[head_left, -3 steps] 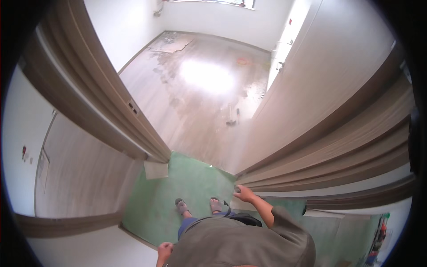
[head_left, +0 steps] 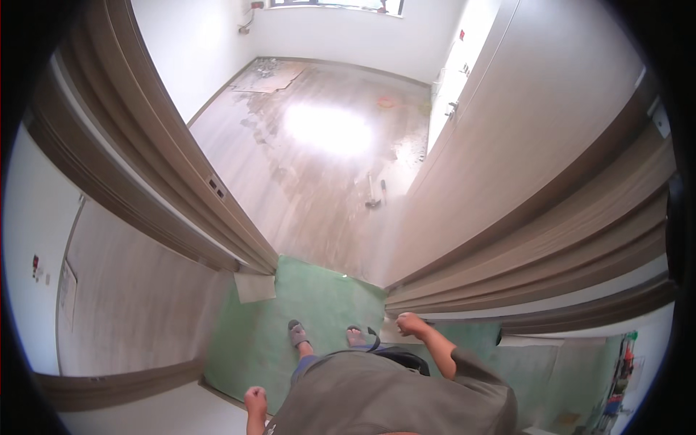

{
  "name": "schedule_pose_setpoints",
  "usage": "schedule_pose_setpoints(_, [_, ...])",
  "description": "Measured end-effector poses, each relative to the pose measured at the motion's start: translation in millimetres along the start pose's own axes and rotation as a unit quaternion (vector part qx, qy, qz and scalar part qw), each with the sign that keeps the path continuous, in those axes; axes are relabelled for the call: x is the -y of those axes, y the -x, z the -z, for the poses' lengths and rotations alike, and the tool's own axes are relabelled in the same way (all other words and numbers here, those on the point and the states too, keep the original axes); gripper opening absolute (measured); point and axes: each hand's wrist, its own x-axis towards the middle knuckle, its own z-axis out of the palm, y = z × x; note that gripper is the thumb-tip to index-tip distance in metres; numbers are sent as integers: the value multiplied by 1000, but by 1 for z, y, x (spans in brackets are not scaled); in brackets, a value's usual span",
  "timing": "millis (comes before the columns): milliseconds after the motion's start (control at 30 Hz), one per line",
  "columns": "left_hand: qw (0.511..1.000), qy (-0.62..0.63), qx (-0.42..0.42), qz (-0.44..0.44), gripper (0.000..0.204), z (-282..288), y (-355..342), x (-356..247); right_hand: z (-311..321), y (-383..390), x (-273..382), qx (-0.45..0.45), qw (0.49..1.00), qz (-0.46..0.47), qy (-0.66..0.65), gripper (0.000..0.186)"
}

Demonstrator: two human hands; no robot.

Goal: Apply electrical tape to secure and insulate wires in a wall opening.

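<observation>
Near the bottom, beside my body, my left hand (head_left: 255, 399) has curled fingers; any contents are hidden. At the right door jamb (head_left: 406, 293), my right hand (head_left: 410, 325) is closed in a loose fist, and I cannot make out anything inside it. My sandalled feet (head_left: 297, 333) stand on green floor covering (head_left: 261, 341) in a doorway. A flat beige piece (head_left: 255, 288) lies at the foot of the left jamb (head_left: 239, 232). A wooden door (head_left: 529, 130) stands open on the right.
Ahead is a room with a wood-look floor (head_left: 304, 210), a hammer (head_left: 373, 201) and another slim tool (head_left: 384, 190). A board with debris (head_left: 268, 76) lies in the far left corner, below the window wall (head_left: 348, 40). Assorted items (head_left: 623, 377) stand at the lower right.
My left hand has swung left and slightly up, away from my body. My right hand has moved right and down, a little away from the jamb. The view has shifted slightly.
</observation>
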Motion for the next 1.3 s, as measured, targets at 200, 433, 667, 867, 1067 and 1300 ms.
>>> schedule_pose_setpoints(200, [964,-80,175,-183,26,32,-123,-175,-49,46,192,30,973,144,-176,40])
schedule_pose_setpoints(433, [829,122,501,-216,39,-56,-92,-387,-94,70,361,10,928,335,-163,36])
schedule_pose_setpoints(667, [806,120,533,-227,27,-116,-141,-434,-56,34,370,-151,903,379,-135,30])
schedule_pose_setpoints(867, [889,115,415,-152,31,-173,-185,-542,34,-59,392,-188,928,233,-223,31])
schedule_pose_setpoints(1067, [885,189,396,-155,28,-224,-224,-639,112,-141,465,-112,906,269,-308,21])
schedule_pose_setpoints(1300, [897,160,364,-195,29,-271,-270,-712,178,-214,526,-107,900,396,-151,28])
